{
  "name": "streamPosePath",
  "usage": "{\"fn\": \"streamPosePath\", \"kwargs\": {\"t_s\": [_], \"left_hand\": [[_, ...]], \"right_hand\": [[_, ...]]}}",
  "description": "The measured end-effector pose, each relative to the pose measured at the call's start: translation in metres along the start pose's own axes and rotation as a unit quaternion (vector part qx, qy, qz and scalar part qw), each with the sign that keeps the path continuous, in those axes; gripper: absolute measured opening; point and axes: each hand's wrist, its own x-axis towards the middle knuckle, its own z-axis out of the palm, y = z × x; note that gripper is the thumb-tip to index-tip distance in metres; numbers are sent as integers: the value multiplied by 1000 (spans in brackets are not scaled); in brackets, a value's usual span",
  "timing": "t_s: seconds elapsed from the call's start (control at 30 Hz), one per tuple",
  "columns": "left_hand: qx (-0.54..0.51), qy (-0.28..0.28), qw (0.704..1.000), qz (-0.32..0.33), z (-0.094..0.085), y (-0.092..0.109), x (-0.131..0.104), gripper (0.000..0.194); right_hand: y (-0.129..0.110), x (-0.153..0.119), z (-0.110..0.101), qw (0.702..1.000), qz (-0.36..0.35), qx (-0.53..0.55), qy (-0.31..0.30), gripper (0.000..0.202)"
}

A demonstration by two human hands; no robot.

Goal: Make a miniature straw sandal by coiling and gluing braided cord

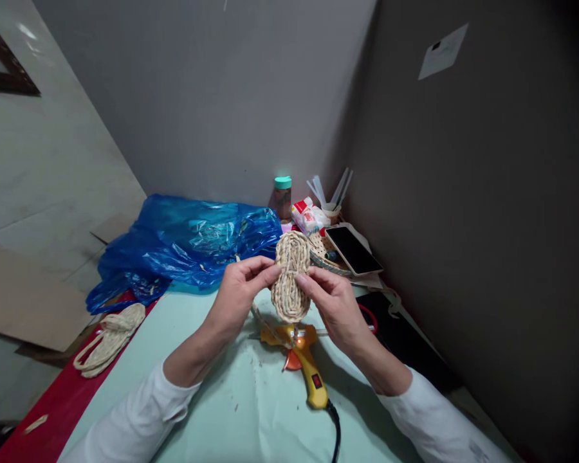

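A coiled, braided straw sole [292, 276], narrow at the waist like a figure eight, is held upright above the table. My left hand [244, 286] pinches its left edge near the waist. On the opposite edge, my right hand [330, 299] grips it between thumb and fingers. A loose length of straw braid [265, 321] trails below my left hand. Beneath the sole, a yellow glue gun [311, 376] with an orange trigger lies on the pale green table cover [265, 411]. The sole hides part of what is behind it.
A bundle of straw braid [110, 337] lies on the red strip at left. Behind are a blue plastic bag [193, 241], a green-lidded jar [282, 196], a woven tray [321, 247] and a tablet [354, 251]. The glue gun's black cord [336, 427] runs toward the front edge.
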Motion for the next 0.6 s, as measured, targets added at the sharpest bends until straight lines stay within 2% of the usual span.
{"fn": "streamPosePath", "kwargs": {"t_s": [0.1, 0.17, 0.33, 0.4, 0.5, 0.6], "left_hand": [[-43, -54, 996, -63, -5, 3, 3, 48], [-63, -62, 992, -87, -7, 5, 2, 54], [-150, -18, 984, -96, -4, 4, -3, 45], [-164, -18, 983, -84, -2, 3, -5, 40], [-143, -9, 987, -69, 0, 2, -7, 37], [-110, 49, 992, -46, -5, -1, -5, 35]], "right_hand": [[3, 3, -1, 1000, 10, 18, 10, 28], [4, 4, -2, 999, 14, 27, 17, 29], [9, 3, -3, 998, 2, 40, 38, 28], [11, 3, -2, 998, -7, 51, 45, 27], [11, 4, 0, 995, -18, 77, 65, 26], [9, 8, -5, 989, -23, 107, 102, 24]]}}
